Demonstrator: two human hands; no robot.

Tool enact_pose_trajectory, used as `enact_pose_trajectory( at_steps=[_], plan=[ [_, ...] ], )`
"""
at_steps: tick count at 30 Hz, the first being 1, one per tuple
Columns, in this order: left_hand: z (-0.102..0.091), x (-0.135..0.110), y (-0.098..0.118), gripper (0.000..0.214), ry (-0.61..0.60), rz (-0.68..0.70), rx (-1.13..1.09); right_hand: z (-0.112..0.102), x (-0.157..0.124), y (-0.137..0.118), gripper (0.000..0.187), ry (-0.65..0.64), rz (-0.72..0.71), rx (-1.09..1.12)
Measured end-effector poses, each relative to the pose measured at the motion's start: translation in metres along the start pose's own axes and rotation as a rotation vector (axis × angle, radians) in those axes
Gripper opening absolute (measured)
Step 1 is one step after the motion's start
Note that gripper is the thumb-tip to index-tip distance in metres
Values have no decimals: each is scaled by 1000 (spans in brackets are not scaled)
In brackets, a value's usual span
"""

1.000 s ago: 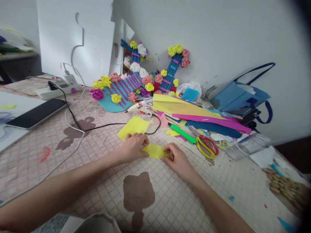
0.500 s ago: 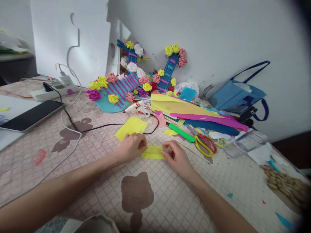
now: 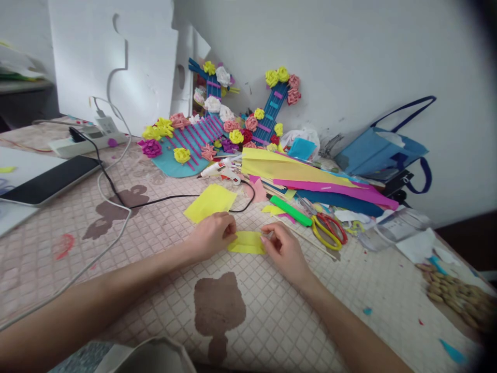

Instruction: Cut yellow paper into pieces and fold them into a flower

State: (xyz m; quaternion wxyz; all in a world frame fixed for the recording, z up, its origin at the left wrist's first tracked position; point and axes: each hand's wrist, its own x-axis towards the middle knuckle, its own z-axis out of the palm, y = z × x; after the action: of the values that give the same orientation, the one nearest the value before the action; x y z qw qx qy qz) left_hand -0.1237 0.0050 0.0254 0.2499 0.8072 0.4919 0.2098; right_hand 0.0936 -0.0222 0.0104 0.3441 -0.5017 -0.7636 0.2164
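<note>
A small folded piece of yellow paper (image 3: 246,242) lies on the checked tablecloth (image 3: 272,311) between my two hands. My left hand (image 3: 212,235) pinches its left end with curled fingers. At the right end, my right hand (image 3: 282,250) presses down on the paper with closed fingertips. Just beyond my left hand lies a larger yellow paper square (image 3: 209,202), partly over a black cable (image 3: 166,199).
Behind are a glue gun (image 3: 220,168), stacked coloured paper sheets (image 3: 310,181), a green marker (image 3: 290,210), scissors (image 3: 328,230) and paper-flower crafts (image 3: 217,129). A phone (image 3: 48,178) and power strip (image 3: 85,142) lie at the left, a blue bag (image 3: 382,153) at the right.
The yellow paper has been folded flatter and narrower. Both hands have stayed at its ends with only small finger shifts.
</note>
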Motion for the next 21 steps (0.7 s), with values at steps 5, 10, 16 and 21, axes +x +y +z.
enact_pose_trajectory(
  at_steps=[5,10,16,21],
  plan=[
    [-1,2,3,6,26,-117,-235,0,-3,-2,14,138,-41,73],
    [3,4,10,14,-157,-326,-890,-2,-7,-12,17,253,-223,40],
    [12,-3,20,12,-251,-564,-1462,7,-10,-15,28,73,-358,-73],
    [19,-7,19,22,-290,-512,-1513,9,-10,-10,17,-21,-360,-144]
  ],
)
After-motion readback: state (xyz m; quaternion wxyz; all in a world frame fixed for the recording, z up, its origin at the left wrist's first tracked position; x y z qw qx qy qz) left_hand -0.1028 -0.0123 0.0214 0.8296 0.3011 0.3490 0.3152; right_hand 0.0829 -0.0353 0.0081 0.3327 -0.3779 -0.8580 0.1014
